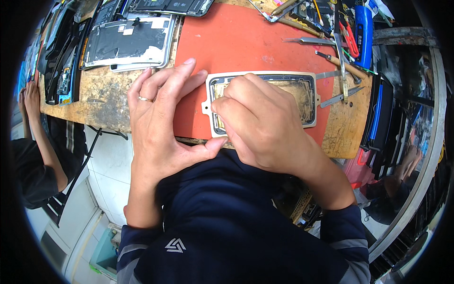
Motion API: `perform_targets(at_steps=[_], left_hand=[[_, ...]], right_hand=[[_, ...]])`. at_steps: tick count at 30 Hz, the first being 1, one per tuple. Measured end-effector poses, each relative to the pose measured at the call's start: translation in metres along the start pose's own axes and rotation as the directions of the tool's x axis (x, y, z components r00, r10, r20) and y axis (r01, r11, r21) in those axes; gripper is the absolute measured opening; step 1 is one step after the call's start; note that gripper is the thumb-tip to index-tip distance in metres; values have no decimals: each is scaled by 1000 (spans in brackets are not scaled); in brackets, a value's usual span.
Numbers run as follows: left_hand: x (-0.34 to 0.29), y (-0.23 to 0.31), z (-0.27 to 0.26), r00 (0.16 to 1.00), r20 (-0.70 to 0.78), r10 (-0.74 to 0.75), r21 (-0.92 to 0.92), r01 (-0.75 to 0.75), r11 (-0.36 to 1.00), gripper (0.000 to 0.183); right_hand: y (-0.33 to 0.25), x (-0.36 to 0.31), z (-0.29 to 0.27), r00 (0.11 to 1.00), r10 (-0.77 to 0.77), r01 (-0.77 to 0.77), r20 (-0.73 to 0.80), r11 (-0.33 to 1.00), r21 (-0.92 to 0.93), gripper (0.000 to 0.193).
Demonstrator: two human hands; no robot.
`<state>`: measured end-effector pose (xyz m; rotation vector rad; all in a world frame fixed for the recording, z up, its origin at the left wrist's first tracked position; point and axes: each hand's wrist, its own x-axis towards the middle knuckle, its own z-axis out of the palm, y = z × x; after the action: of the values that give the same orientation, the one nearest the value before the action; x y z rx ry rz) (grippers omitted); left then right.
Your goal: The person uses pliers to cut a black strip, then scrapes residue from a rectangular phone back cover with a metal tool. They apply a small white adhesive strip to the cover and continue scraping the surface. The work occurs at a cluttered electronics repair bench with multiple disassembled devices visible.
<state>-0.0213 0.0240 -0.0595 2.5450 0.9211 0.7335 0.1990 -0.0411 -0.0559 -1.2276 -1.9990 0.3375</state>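
A pale rectangular holder with small holed tabs at its ends lies on the orange-red mat. A dark-rimmed frame, perhaps a phone's, sits in it around a brownish, see-through-looking middle. My right hand is closed over the left half, knuckles up, and hides whatever its fingers may hold. Around the holder's left end my left hand spreads its fingers. Its thumb rests by the lower left corner and a fingertip is close to the upper left one.
Tweezers, a wooden-handled blade and a blue tool lie at the upper right. Tablet-like device parts are piled at the upper left of the wooden bench. Another person's arm reaches in at far left.
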Motion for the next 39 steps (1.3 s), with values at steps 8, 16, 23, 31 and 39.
perform_targets(at_steps=[8,16,23,31,39], left_hand=[[2,1,-3,999,36,-10,-5,10,1000,108],[-15,29,-10,993,104,58,176,-76,981,53],[-39,30,-10,982,70,176,-302,-147,942,23],[-27,18,-5,997,-75,-16,-198,1,980,31],[-26,15,1,999,-11,-48,-89,46,995,65]], right_hand=[[3,0,0,988,88,-82,-125,995,57,25],[2,0,-3,916,323,-294,-238,944,152,16],[16,11,-6,985,111,-104,-135,993,56,18],[21,13,7,987,54,-53,-150,999,15,21],[21,12,8,989,57,-59,-138,998,-15,24]])
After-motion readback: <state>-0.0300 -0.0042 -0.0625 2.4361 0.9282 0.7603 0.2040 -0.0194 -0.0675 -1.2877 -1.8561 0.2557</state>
